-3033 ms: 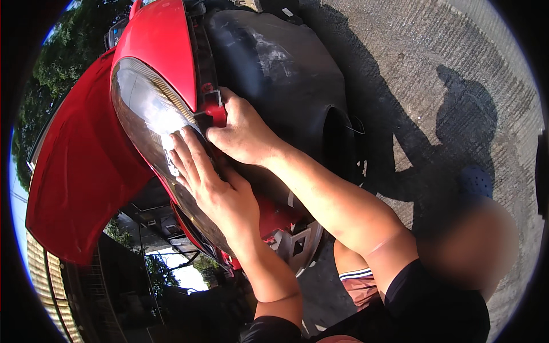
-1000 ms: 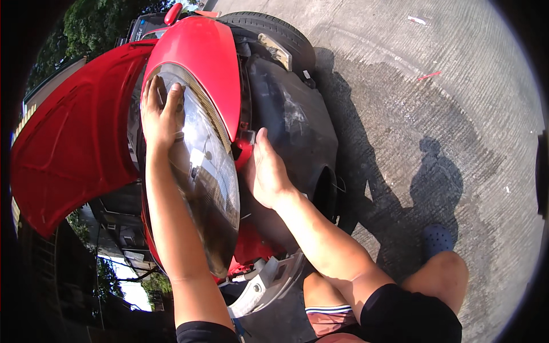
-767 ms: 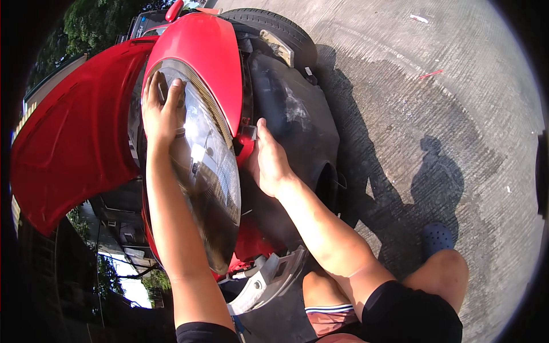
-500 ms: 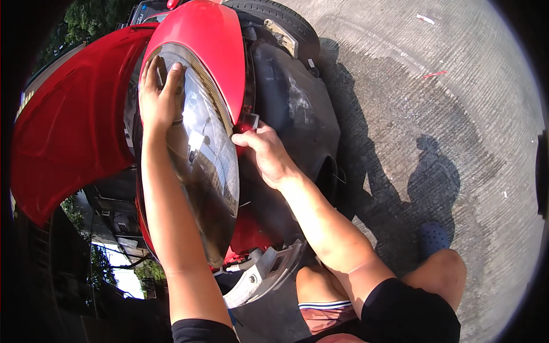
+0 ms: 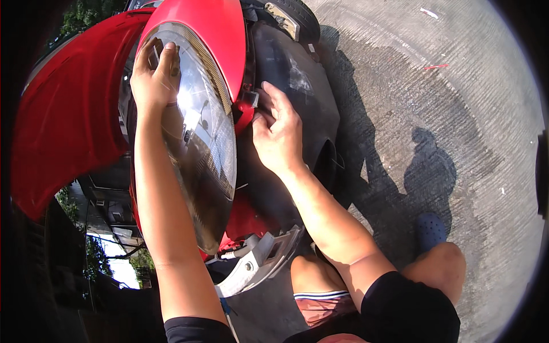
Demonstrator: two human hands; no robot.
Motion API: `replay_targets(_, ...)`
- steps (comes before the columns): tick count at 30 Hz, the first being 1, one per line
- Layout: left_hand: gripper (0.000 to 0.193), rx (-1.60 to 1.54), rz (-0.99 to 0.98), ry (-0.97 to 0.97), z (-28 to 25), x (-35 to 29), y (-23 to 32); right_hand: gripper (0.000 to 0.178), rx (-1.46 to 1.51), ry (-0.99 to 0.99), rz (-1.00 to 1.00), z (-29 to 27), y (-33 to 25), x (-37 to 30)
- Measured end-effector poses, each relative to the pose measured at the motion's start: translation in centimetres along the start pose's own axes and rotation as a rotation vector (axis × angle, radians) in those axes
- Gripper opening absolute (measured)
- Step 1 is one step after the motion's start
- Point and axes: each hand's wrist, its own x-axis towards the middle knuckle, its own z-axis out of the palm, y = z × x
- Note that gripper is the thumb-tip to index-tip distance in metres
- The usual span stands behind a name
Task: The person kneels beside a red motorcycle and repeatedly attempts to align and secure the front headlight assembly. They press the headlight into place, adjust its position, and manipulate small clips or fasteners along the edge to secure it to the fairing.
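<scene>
A large clear headlight (image 5: 210,151) sits at the front corner of a red car, beside the red fender (image 5: 197,28). My left hand (image 5: 153,83) rests on the upper part of its lens, fingers spread. To the right, my right hand (image 5: 280,134) is raised beside the lower end of the fender. Its fingers are apart and slightly curled, with no object visible in them. Close to those fingertips, a small squarish bracket (image 5: 250,99) sticks out by the red body edge. Whether the fingers touch it, I cannot tell.
The raised red hood (image 5: 74,120) stands at the left. A black wheel-arch liner (image 5: 294,86) and a tyre (image 5: 309,26) lie beyond my right hand. Below the headlight is a pale metal bumper beam (image 5: 257,267). A blue clog (image 5: 433,228) stands on the concrete ground (image 5: 377,63).
My right hand has drawn away from the fender edge, and its fingers have opened. My left hand stays on the headlight. The view has shifted slightly.
</scene>
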Motion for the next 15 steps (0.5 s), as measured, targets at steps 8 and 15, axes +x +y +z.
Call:
replay_targets(8, 0.023, -0.712, -0.025, 0.341, 0.4, -22.7, 16.2, 0.043, -0.885, -0.243, -0.404, -4.4, 1.4, 4.6)
replay_targets(15, 0.055, -1.794, -0.843, 0.45, 10.2, -27.7, 17.1, 0.026, -0.444, -0.38, 0.026, -8.1, -3.2, 7.3)
